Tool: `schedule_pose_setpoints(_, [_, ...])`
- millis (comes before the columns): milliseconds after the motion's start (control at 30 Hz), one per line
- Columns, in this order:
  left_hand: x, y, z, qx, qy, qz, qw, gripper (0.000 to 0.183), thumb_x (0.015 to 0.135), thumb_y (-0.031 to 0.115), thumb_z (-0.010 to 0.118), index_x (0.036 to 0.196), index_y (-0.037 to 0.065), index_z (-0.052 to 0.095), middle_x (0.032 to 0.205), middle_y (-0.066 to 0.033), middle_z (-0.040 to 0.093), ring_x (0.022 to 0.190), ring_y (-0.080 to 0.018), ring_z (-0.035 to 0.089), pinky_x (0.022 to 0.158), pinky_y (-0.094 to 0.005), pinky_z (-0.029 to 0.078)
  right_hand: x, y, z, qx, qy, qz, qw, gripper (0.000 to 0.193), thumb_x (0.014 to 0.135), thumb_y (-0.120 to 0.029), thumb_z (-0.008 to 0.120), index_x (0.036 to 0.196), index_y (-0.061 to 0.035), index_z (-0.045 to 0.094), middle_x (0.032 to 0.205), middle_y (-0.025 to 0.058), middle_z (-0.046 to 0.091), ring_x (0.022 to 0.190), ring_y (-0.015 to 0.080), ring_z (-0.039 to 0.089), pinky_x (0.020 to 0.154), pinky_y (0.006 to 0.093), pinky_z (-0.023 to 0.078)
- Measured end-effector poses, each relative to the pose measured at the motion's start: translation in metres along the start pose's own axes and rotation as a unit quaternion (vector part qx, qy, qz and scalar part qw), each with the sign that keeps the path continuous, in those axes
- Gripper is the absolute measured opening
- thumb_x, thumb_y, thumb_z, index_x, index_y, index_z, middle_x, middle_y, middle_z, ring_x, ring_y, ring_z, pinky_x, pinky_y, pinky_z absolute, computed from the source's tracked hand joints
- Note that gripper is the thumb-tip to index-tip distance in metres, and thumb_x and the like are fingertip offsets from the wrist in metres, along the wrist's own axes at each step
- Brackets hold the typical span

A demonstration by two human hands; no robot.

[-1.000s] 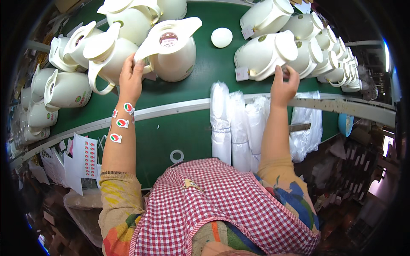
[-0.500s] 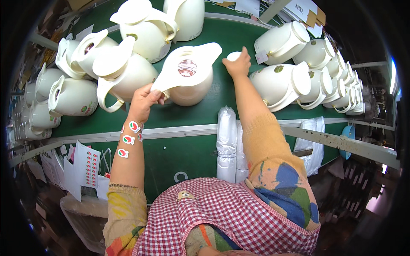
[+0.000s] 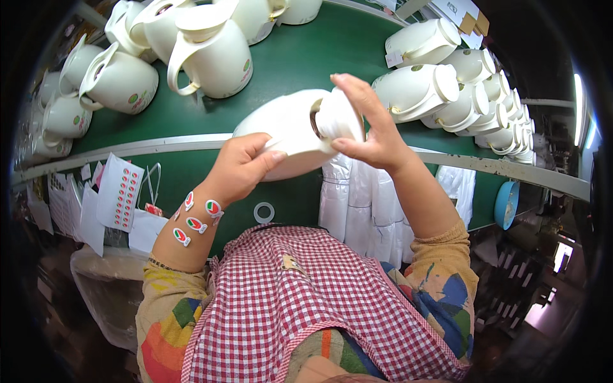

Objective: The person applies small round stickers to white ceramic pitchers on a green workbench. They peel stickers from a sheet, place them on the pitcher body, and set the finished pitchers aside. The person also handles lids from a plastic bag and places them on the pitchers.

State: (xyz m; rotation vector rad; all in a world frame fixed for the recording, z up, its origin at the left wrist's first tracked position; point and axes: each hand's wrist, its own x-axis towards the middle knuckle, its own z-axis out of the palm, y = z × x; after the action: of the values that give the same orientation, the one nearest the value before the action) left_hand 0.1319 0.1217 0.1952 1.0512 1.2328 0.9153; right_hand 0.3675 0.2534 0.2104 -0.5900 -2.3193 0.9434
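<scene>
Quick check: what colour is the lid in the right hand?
The lid is white; head view.

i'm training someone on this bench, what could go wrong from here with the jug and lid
The jug is tipped sideways in the left hand, so it might slip and strike the metal rail. The lid leaves part of the opening uncovered, so it could sit crooked or drop from the right hand.

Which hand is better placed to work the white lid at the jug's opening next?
Probably the right hand: its thumb and fingers already span the white lid beside the opening, while the left hand holds the jug.
</scene>
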Motion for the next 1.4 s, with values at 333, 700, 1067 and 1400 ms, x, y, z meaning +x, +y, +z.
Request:
schedule_pose_setpoints(333, [-0.04,-0.027,0.019,0.072,-0.02,0.018,0.997,0.024,0.086,0.022,0.063,0.087,-0.001,0.066,0.069,-0.0091,0.062,0.062,-0.0152,0.056,0.059,-0.0315,0.045,-0.04,-0.028,0.038,-0.171,-0.046,-0.076,0.981,0.069,0.065,-0.037,0.072,0.126,-0.0085,0.055,0.125,0.0201,0.048,0.109,0.0373,0.048,0.093,0.0454,0.041])
schedule_pose_setpoints(700, [-0.042,-0.032,0.043,0.101,0.018,0.056,0.993,0.027,0.089,0.027,0.059,0.089,0.0,0.064,0.074,-0.0158,0.064,0.065,-0.026,0.061,0.063,-0.0385,0.047,-0.04,-0.032,0.035,-0.162,-0.085,0.115,0.976,0.07,0.078,-0.044,0.063,0.135,-0.007,0.045,0.136,0.0214,0.041,0.126,0.0377,0.039,0.098,0.0444,0.037])
schedule_pose_setpoints(1067, [-0.046,-0.041,0.028,0.038,0.029,0.059,0.997,0.023,0.091,0.021,0.06,0.083,0.0,0.061,0.066,0.0015,0.053,0.06,-0.0061,0.045,0.052,-0.0245,0.038,-0.01,-0.06,0.007,-0.327,-0.168,-0.037,0.929,0.081,0.066,-0.053,0.075,0.126,-0.0056,0.05,0.12,0.0167,0.055,0.101,0.033,0.059,0.084,0.0412,0.049])
schedule_pose_setpoints(1400, [-0.036,-0.053,0.006,0.066,0.008,0.104,0.992,0.025,0.089,0.023,0.061,0.095,-0.002,0.064,0.072,-0.0037,0.059,0.065,-0.011,0.052,0.059,-0.0292,0.043,-0.01,-0.029,0.035,-0.271,-0.174,-0.153,0.934,0.066,0.074,-0.043,0.065,0.128,-0.0073,0.051,0.127,0.0186,0.045,0.114,0.0377,0.045,0.097,0.0465,0.039])
